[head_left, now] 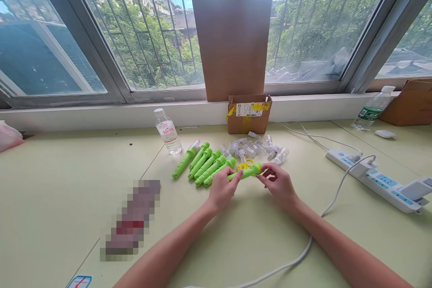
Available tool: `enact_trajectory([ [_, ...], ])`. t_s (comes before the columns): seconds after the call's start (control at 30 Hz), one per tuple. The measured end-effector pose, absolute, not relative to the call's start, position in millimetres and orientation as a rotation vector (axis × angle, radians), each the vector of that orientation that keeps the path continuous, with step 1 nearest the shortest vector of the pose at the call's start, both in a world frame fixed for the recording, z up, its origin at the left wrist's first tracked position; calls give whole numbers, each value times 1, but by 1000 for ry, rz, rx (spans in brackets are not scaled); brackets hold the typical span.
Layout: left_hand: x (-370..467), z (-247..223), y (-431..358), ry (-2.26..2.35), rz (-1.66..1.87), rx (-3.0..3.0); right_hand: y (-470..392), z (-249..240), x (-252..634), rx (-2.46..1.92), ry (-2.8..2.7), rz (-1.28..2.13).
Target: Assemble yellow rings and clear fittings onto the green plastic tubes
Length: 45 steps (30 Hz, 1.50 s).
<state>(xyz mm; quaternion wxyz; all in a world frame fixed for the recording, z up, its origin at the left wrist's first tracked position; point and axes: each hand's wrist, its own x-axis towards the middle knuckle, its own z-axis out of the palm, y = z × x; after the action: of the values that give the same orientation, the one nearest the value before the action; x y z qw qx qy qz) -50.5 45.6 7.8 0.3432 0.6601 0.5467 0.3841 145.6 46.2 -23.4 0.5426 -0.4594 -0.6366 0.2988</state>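
Observation:
My left hand (224, 187) is closed around the lower part of a green tube (249, 171), which lies almost level above the table. At the tube's right end, the fingers of my right hand (277, 183) pinch its threaded tip, where some yellow shows. Several more green tubes (205, 165) lie side by side to the left, the leftmost with a clear piece at its top. Behind my hands is a group of clear plastic pieces (250, 147), some with white or red parts. A yellow ring-like piece (243, 165) lies just behind the held tube.
A cardboard box (249, 123) stands at the back by the window. Water bottles (170, 137) stand left and far right. A power strip (378, 182) with white cables is on the right, and a blurred dark object (133, 218) lies front left.

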Motion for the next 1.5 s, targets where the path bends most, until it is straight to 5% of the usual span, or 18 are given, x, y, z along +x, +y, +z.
enact_trajectory([
  [0.9,-60,14,58,1209,597,923,37,-17,139,-977,-1614,365],
  [1.5,-48,11,38,1141,801,1823,35,-18,140,-1016,-1580,315],
])
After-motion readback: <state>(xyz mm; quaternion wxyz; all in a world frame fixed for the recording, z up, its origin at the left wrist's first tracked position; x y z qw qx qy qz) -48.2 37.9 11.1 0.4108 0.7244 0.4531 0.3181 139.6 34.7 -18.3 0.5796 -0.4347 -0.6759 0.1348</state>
